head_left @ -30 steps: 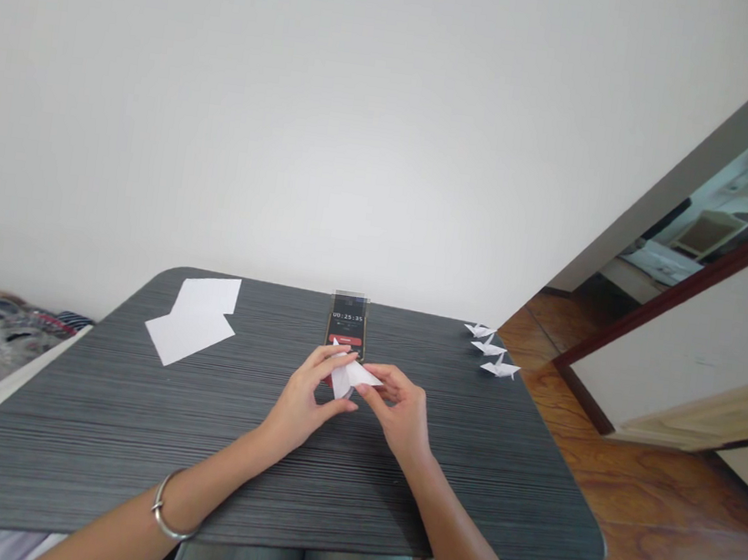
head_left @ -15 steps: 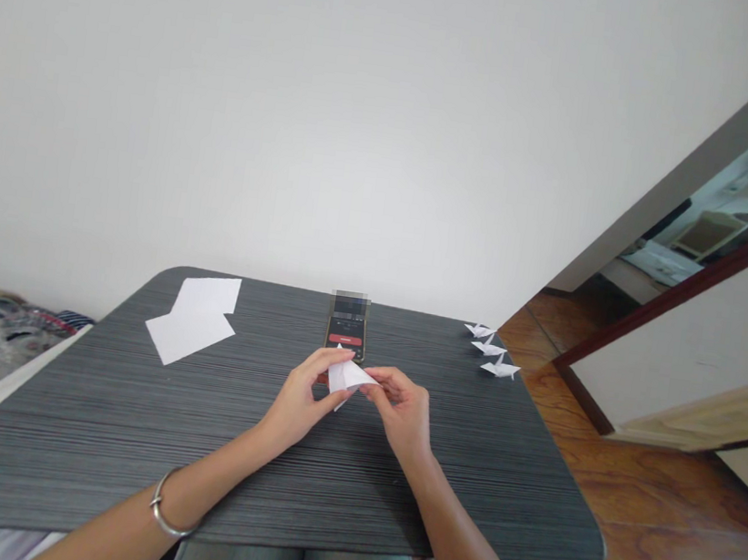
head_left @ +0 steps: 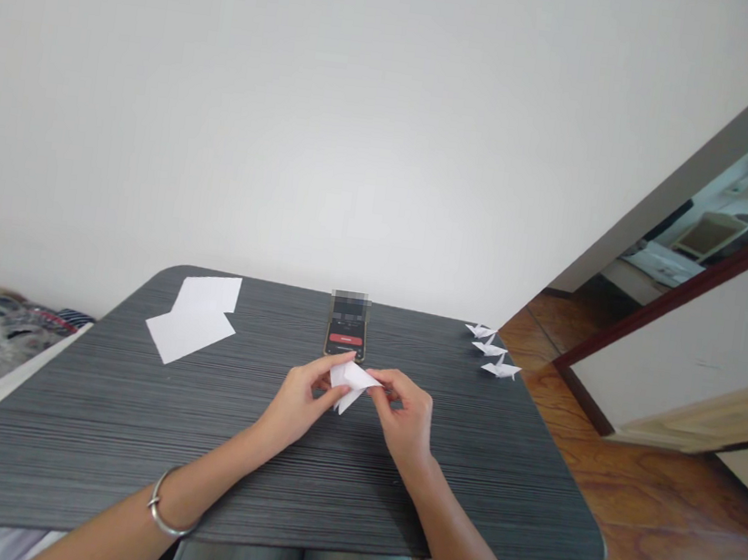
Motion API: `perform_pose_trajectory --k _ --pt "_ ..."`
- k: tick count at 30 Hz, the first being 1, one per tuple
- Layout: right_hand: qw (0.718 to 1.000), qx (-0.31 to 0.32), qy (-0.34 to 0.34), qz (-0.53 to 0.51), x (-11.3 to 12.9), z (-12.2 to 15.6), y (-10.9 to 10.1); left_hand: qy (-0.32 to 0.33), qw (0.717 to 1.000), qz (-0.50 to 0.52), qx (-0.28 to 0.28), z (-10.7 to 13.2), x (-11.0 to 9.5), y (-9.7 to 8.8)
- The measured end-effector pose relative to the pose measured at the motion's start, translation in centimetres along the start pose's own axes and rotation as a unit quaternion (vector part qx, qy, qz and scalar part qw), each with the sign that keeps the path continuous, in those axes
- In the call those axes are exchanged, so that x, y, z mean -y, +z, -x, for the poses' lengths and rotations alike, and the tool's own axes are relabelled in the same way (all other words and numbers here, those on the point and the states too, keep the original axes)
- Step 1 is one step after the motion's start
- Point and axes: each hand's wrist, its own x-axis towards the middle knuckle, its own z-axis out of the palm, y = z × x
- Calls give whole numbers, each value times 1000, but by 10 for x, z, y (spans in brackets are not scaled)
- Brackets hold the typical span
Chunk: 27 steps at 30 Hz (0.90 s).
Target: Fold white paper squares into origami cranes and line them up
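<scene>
A small, partly folded piece of white paper (head_left: pixel 350 382) is held just above the dark striped table (head_left: pixel 120 430), near its middle. My left hand (head_left: pixel 297 403) pinches its left side with thumb and fingers. My right hand (head_left: pixel 405 417) pinches its right edge. A silver bangle (head_left: pixel 164 510) circles my left wrist. Just behind the paper a phone (head_left: pixel 346 331) lies flat with its screen lit and a red button showing.
Two flat white sheets (head_left: pixel 193 321) overlap at the table's far left. Three folded paper cranes (head_left: pixel 493 349) stand in a row at the far right edge. Wood floor and an open doorway lie to the right; bedding lies to the left.
The folded paper has turned a little between my fingers, its lower point now sticking down. Both hands stay in nearly the same place.
</scene>
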Motion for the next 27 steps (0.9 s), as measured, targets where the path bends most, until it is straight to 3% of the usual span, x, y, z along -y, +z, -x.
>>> perform_pose_trajectory --k 7,15,27 --pt "999 -8 -27 -23 0 1 0 40 999 -28 0 1 -3 0" --pt "999 -18 -17 -44 -2 1 0 63 997 -17 38 0 -3 -1" --pt "997 39 7 -66 1 1 3 104 982 -154 -21 3 -6 -1"
